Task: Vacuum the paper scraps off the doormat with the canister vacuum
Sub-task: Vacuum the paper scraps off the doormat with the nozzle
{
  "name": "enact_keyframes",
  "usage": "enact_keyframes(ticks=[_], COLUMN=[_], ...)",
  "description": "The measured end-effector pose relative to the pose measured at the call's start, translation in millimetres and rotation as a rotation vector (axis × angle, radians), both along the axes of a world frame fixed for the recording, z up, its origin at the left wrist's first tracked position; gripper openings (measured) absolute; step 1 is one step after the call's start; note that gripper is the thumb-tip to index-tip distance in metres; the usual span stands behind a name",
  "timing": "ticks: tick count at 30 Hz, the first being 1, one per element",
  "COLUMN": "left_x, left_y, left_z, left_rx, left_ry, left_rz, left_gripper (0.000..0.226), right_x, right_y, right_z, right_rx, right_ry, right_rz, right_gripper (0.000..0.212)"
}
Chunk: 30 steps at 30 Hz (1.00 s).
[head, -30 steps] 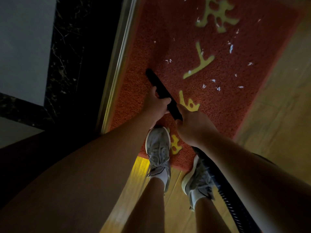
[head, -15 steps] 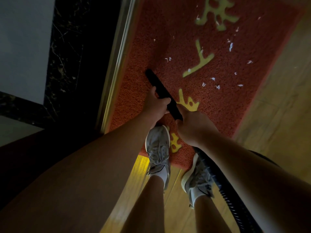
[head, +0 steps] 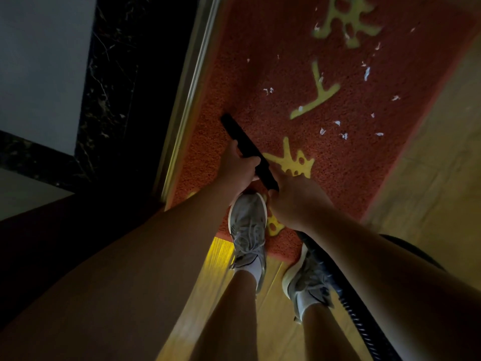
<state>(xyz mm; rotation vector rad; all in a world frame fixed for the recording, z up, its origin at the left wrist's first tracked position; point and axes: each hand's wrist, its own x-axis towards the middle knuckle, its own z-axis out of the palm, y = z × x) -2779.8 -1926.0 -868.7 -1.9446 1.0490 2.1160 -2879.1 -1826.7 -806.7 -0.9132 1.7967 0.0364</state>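
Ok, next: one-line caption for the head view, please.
Left hand and right hand grip the black vacuum nozzle pointed at the red doormat; white paper scraps lie ahead, hose trails behind.

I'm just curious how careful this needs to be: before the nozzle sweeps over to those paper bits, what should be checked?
1. Grip: left hand and right hand both hold the black nozzle. Ok.
2. Tip down on the doormat: it lies over the mat's left side. Whether it touches, cannot tell.
3. Mat cleared: paper scraps lie to the right of the nozzle. Not ok.
4. Feet off the mat: the left shoe stands on its near edge. Not ok.
5. Tangle: the hose runs beside the right shoe. Cannot tell.
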Motion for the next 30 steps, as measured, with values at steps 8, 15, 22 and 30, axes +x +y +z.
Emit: enact_keyframes(ticks=[8,15,22,30], left_x=[-6,-11,-12,1], left_y=[13,12,1,4], left_z=[4,3,1,4], left_rx=[0.000,-0.006,-0.009,-0.021], left_ry=[0.015,0.014,-0.010,-0.019], left_rz=[0.006,-0.005,0.021,0.026], left_gripper=[0.065,0.071,0.071,0.067], right_x=[-7,-12,-10,0], right_y=[9,8,0,1], right_z=[7,11,6,4], right_rx=[0.024,0.038,0.011,-0.027], right_ry=[-0.021,-0.011,0.020,0.007], right_rz=[-0.020,-0.051,-0.024,0.038], right_gripper=[0.061,0.061,0.059,0.054])
